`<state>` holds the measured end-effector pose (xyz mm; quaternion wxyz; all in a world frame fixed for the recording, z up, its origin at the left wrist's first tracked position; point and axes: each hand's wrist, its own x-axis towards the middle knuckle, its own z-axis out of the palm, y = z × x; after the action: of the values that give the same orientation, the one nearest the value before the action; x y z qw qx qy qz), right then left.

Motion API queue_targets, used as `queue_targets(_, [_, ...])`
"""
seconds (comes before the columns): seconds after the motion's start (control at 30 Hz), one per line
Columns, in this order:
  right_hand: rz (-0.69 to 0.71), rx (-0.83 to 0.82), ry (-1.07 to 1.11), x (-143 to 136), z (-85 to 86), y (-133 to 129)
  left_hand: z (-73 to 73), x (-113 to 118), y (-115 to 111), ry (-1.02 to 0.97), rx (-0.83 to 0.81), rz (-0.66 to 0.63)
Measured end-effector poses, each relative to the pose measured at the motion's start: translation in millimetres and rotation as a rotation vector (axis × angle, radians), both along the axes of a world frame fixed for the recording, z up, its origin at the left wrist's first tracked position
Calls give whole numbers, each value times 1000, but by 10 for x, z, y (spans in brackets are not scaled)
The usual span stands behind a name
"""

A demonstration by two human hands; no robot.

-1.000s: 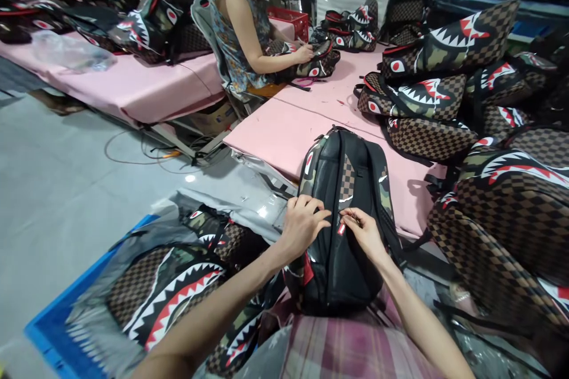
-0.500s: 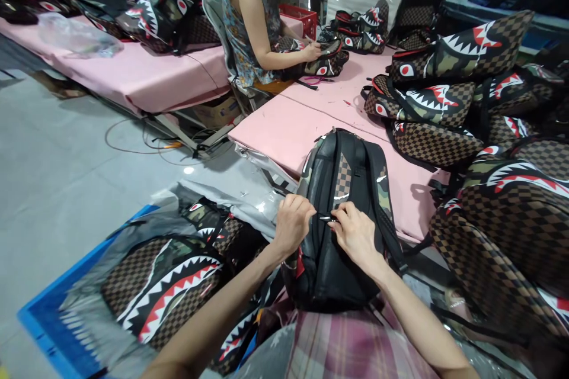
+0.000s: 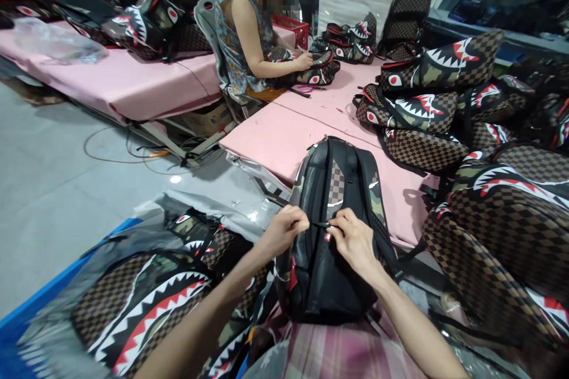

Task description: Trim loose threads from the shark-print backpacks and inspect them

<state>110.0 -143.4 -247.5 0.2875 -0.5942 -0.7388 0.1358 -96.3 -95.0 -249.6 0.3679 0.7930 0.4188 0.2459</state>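
A black backpack (image 3: 329, 284) with checkered and camouflage panels leans upright in front of me, its strap side facing me, against the edge of the pink table (image 3: 267, 142). My right hand (image 3: 353, 240) pinches a small dark tool with a thin tip (image 3: 320, 224) that points left across the pack. Something small and red shows just under its fingertips. My left hand (image 3: 287, 228) is closed in a pinch at the pack's left side, level with the tool; what it holds is too small to make out.
Checkered shark-mouth backpacks (image 3: 498, 219) are piled on the right. More bags (image 3: 146, 302) lie in a grey-lined blue crate (image 3: 26, 308) at lower left. Across the table a seated person (image 3: 249, 29) handles another bag, near purple scissors (image 3: 306, 88). A second pink table (image 3: 146, 83) stands at left.
The view has shifted slightly. My left hand has turned, with its fingers now pinched toward the right. Something red now shows below my right fingertips, and the tool looks darker.
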Motion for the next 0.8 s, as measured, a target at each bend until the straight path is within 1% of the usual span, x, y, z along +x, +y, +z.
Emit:
queue_targets(0.03, [-22,-12,141,97,-26,-4,64,-82,96,-58,-108,-156])
queue_targets(0.07, [-56,-20,269,194,-54,-2,126,-143,213,-97,-185,-271])
queue_targets(0.1, [-99,-28,371,282,-80,5,180,-173,348,-116,-200,-291])
queue_targets(0.13, [-141,-38,443,357,-103,19,221,-166,494,-118,-151,-216])
queue_targets(0.17, [-176,-53,486,414,-118,38,246,-120,645,-104,-44,-55])
queue_targets(0.2, [-195,-71,505,453,-125,64,255,-42,792,-75,96,139])
queue_targets(0.23, [-202,-81,507,475,-122,96,250,56,928,-25,217,277])
queue_targets(0.27, [-202,-81,498,482,-111,135,234,159,1048,37,307,357])
queue_targets(0.3, [-200,-68,481,480,-92,183,211,254,1150,105,362,381])
queue_targets(0.37, [-202,-15,435,454,-38,307,159,377,1298,219,362,361])
queue_targets(0.47, [-190,70,331,377,62,575,92,368,1426,263,277,399])
queue_targets(0.6, [-105,190,93,177,181,1055,39,226,1552,207,198,507])
queue_targets(0.67, [-89,228,-58,44,215,1301,14,190,1628,156,133,538])
queue_targets(0.73, [-86,228,-213,-89,232,1510,-17,188,1709,86,43,555])
queue_targets(0.8, [-74,209,-336,-199,241,1660,-54,212,1783,0,-55,562])
